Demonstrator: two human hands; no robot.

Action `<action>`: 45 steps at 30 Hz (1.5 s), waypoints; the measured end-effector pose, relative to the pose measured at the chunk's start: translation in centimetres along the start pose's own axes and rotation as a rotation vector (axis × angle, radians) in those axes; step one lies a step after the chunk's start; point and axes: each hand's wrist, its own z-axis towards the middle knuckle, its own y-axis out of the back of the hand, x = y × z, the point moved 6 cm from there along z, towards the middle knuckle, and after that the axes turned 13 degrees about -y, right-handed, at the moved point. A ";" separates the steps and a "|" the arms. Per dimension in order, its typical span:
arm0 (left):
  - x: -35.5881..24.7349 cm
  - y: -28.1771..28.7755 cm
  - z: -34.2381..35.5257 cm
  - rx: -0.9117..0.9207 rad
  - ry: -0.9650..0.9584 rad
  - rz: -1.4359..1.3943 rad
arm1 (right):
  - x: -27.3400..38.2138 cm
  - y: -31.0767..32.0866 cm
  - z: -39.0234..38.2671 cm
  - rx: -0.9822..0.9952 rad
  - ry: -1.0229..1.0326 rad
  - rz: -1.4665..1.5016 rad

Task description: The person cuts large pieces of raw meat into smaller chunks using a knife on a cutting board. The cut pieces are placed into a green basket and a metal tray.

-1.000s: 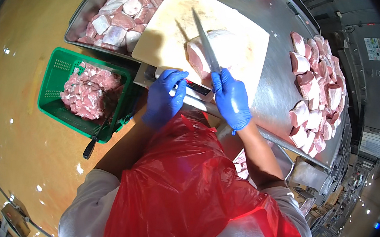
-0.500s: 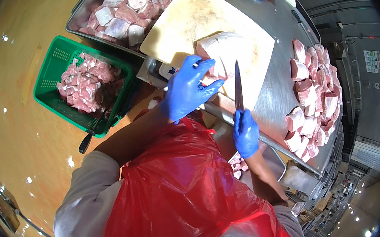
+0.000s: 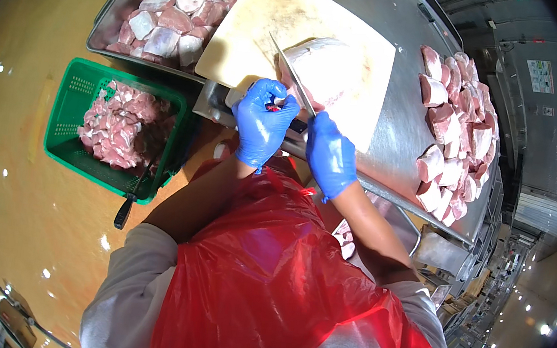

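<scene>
Cutting board [image 3: 258, 17], right grip [image 3: 331, 154] wrapping knife [image 3: 290, 69], left grip [image 3: 261, 127] half-curled

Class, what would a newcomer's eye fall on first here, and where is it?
Probably the red plastic apron, filling the lower middle. Above it, a blue-gloved right hand holds a knife over the pale cutting board. Also striking are the meat pieces heaped on the steel table at right.

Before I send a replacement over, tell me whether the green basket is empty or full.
In between: meat pieces heap up inside the green basket, but much of its perforated left wall shows bare.
</scene>
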 end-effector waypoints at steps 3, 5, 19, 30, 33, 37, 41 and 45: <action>-0.4 1.2 0.0 0.017 -0.011 0.061 | -3.6 -0.8 -3.0 0.057 0.031 -0.132; -0.5 2.1 -0.2 0.010 -0.011 0.062 | -5.9 -1.1 -4.9 0.114 0.029 -0.255; -0.2 3.6 0.2 0.076 -0.056 0.278 | 3.3 3.1 1.0 0.083 -0.078 0.035; 0.8 17.0 2.3 -0.162 0.142 0.413 | -6.1 5.0 -6.8 0.351 -0.021 -0.305; 2.2 28.2 0.5 -0.267 -0.017 0.753 | -8.4 6.8 -7.4 0.200 -0.178 0.099; 14.9 47.2 -8.6 1.087 0.818 1.389 | -11.2 5.0 -3.5 0.115 -0.611 0.879; 4.5 35.5 4.7 0.294 0.160 1.002 | -13.1 4.1 0.0 -0.051 -0.534 1.190; 0.8 27.5 10.1 0.158 0.115 0.558 | -12.2 2.7 3.2 0.057 -0.544 1.437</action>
